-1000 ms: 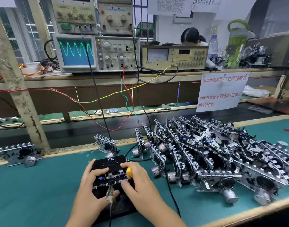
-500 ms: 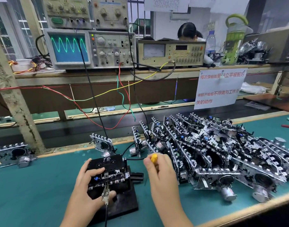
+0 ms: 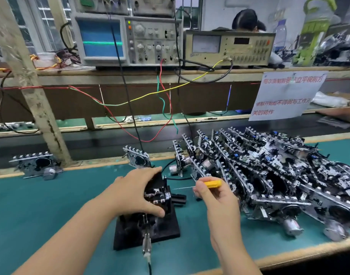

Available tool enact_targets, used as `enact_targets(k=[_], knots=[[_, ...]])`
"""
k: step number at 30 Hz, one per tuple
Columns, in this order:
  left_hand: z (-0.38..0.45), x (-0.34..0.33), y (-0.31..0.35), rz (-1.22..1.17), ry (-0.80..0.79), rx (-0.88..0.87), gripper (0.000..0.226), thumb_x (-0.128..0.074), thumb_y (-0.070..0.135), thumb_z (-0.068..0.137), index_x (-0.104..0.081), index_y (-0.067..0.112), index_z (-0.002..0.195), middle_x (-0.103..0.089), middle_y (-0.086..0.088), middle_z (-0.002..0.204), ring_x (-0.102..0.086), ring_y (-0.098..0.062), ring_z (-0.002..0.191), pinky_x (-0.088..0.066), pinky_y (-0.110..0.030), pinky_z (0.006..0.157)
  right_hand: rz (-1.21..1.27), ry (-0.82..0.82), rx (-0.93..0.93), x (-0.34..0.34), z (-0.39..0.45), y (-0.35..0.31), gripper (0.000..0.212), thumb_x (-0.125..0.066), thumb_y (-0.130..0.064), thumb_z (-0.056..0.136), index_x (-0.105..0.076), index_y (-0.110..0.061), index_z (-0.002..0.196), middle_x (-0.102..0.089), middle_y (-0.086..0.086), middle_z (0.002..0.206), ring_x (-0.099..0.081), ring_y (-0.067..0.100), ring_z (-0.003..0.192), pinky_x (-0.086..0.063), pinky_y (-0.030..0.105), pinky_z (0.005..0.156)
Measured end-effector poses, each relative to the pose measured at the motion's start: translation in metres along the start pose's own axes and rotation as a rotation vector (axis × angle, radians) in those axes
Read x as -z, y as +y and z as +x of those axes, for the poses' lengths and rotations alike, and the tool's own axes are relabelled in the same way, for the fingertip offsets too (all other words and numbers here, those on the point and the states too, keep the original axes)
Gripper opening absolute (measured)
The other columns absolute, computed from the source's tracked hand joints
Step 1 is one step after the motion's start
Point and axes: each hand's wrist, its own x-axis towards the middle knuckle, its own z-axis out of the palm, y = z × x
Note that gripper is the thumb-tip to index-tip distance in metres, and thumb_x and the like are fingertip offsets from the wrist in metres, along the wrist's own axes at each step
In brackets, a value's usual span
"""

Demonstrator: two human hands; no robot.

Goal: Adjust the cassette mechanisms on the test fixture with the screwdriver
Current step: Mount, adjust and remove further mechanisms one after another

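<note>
A green-matted workbench is seen from above. A black test fixture [image 3: 146,229] sits near the front edge, left of centre, and the cassette mechanism [image 3: 157,192] mounted on it is gripped from above by the left hand [image 3: 134,193], whose fingers are curled round its top and near side. The right hand [image 3: 215,197] is held just right of the fixture, clear of it, with a yellow-handled screwdriver [image 3: 207,184] pinched in curled fingers. The screwdriver's long axis lies nearly level, running left to right, with its thin shaft pointed left toward the mechanism and the tip ending a little short of it. The mechanism is thus directly left of the tool, and the left hand is the nearer one. A large pile of cassette mechanisms [image 3: 269,175] is heaped to the right. On the far shelf, a flat green line is shown on the oscilloscope [image 3: 126,39]. Compared with a second ago, the wave on the screen is gone, the screwdriver has been drawn away from the mechanism, and the left hand has shifted on top of it.
</note>
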Motion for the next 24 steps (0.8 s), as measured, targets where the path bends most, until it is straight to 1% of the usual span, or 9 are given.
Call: enact_targets(k=[3, 5, 8, 9, 11, 13, 15, 20, 24], knots=[[0.008, -0.001, 0.001, 0.142, 0.005, -0.036, 0.108, -0.074, 0.067, 0.071, -0.013, 0.048, 0.157, -0.034, 0.01, 0.153, -0.029, -0.016, 0.143, -0.039, -0.045, 0.112, 0.052, 0.004, -0.003, -0.004, -0.002, -0.002, 0.016, -0.073, -0.015, 0.091, -0.075, -0.031, 0.09, -0.076, 0.005, 0.087, -0.071, 0.023, 0.086, -0.054, 0.029, 0.084], [0.005, 0.004, -0.001, -0.016, 0.077, -0.084, 0.097, -0.075, 0.064, 0.072, -0.022, 0.051, 0.153, -0.042, 0.016, 0.146, -0.037, -0.008, 0.137, -0.04, -0.042, 0.111, 0.104, 0.024, 0.017, -0.005, -0.004, -0.005, 0.014, -0.073, -0.013, 0.092, -0.075, -0.026, 0.091, -0.077, 0.007, 0.091, -0.072, 0.024, 0.089, -0.055, 0.032, 0.086], [-0.01, 0.01, 0.004, -0.589, 0.257, -0.05, 0.085, -0.072, 0.074, 0.062, -0.036, 0.067, 0.139, -0.046, 0.036, 0.137, -0.045, 0.016, 0.124, -0.043, -0.027, 0.104, 0.202, 0.051, 0.057, -0.011, -0.002, -0.016, 0.01, -0.07, -0.014, 0.094, -0.074, -0.024, 0.094, -0.078, 0.004, 0.094, -0.073, 0.021, 0.092, -0.057, 0.027, 0.082], [-0.017, 0.008, 0.007, -0.88, 0.275, 0.0, 0.083, -0.073, 0.077, 0.059, -0.042, 0.066, 0.136, -0.05, 0.029, 0.141, -0.049, 0.009, 0.127, -0.043, -0.032, 0.105, 0.253, 0.046, 0.065, -0.014, -0.001, -0.02, 0.008, -0.07, -0.015, 0.094, -0.073, -0.023, 0.095, -0.078, 0.003, 0.093, -0.074, 0.019, 0.092, -0.057, 0.024, 0.081], [-0.031, -0.003, 0.014, -1.403, 0.194, 0.114, 0.087, -0.075, 0.079, 0.058, -0.058, 0.044, 0.136, -0.06, 0.0, 0.142, -0.061, -0.019, 0.125, -0.049, -0.051, 0.104, 0.35, 0.008, 0.068, -0.022, -0.003, -0.03, 0.009, -0.07, -0.019, 0.09, -0.07, -0.017, 0.098, -0.077, 0.002, 0.092, -0.074, 0.019, 0.09, -0.057, 0.024, 0.084], [-0.043, -0.01, 0.017, -1.652, 0.155, 0.114, 0.072, -0.07, 0.07, 0.071, -0.071, 0.022, 0.124, -0.068, -0.015, 0.128, -0.069, -0.028, 0.102, -0.058, -0.048, 0.089, 0.382, -0.036, 0.072, -0.03, -0.007, -0.036, 0.013, -0.07, -0.02, 0.086, -0.069, -0.014, 0.097, -0.077, 0.004, 0.091, -0.074, 0.019, 0.088, -0.057, 0.024, 0.084], [-0.052, -0.014, 0.02, -1.81, 0.219, 0.056, 0.065, -0.064, 0.066, 0.076, -0.074, 0.017, 0.118, -0.068, -0.019, 0.116, -0.067, -0.028, 0.094, -0.058, -0.047, 0.084, 0.373, -0.061, 0.09, -0.035, -0.011, -0.038, 0.008, -0.068, -0.017, 0.088, -0.069, -0.015, 0.096, -0.076, 0.005, 0.092, -0.074, 0.02, 0.089, -0.057, 0.025, 0.084], [-0.06, -0.019, 0.009, -1.9, 0.314, 0.017, 0.057, -0.053, 0.064, 0.082, -0.077, 0.023, 0.115, -0.07, -0.011, 0.121, -0.065, -0.027, 0.111, -0.05, -0.06, 0.098, 0.368, -0.086, 0.089, -0.044, -0.017, -0.037, 0.017, -0.067, -0.018, 0.087, -0.065, -0.008, 0.102, -0.076, 0.009, 0.097, -0.074, 0.021, 0.088, -0.057, 0.025, 0.083], [-0.065, -0.021, 0.007, -1.856, 0.352, 0.004, 0.055, -0.053, 0.063, 0.085, -0.077, 0.023, 0.114, -0.071, -0.009, 0.121, -0.067, -0.026, 0.11, -0.054, -0.058, 0.094, 0.354, -0.135, 0.081, -0.045, -0.019, -0.035, 0.014, -0.069, -0.022, 0.086, -0.067, -0.014, 0.097, -0.076, 0.006, 0.094, -0.074, 0.026, 0.09, -0.057, 0.027, 0.085]])
